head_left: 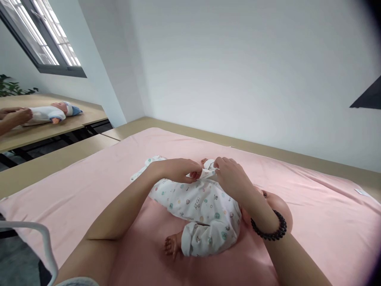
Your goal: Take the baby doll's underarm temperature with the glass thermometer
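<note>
A baby doll (281,208) lies on its back on a pink sheet (143,246), its head toward the right. It wears a white romper (196,200) with small printed figures and cuffed sleeves. Over the doll's chest, the fingers of my left hand (180,170) are pinched on the romper's front edge. My right hand (233,176) grips the same raised strip of cloth from the other side, close to the neck. A small gap in the cloth shows between the hands. The fingertips are partly hidden, and my right forearm covers much of the doll's face.
The pink sheet covers a wooden table (113,133) set against a white wall (238,79). At the far left another person's hands (16,117) touch a second doll (49,113) on another table. A white curved tube (46,238) stands at the lower left.
</note>
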`<state>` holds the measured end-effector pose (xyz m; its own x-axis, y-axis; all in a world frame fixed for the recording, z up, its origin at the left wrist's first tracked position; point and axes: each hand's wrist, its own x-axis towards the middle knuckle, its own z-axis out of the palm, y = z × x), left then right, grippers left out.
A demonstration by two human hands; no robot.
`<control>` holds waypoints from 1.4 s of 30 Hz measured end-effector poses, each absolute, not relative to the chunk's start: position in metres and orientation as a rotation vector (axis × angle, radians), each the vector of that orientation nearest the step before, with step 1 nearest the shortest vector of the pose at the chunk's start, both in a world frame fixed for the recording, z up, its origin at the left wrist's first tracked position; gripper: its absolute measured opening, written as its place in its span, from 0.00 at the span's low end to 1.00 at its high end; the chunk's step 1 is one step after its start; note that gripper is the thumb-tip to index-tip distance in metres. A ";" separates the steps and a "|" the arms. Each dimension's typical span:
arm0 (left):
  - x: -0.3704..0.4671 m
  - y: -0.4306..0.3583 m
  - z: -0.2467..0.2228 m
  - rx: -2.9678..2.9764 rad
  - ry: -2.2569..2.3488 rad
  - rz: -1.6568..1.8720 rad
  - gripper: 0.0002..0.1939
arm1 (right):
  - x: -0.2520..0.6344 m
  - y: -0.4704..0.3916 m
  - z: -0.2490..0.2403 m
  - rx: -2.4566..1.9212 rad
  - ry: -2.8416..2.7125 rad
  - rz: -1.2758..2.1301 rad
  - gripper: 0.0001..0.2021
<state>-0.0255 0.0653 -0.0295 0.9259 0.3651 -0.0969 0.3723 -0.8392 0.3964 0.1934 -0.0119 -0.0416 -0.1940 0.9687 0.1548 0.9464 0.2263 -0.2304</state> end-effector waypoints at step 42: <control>-0.027 0.047 -0.006 2.695 0.722 -0.008 0.06 | 0.170 -0.013 -0.055 -1.439 -2.298 0.281 0.09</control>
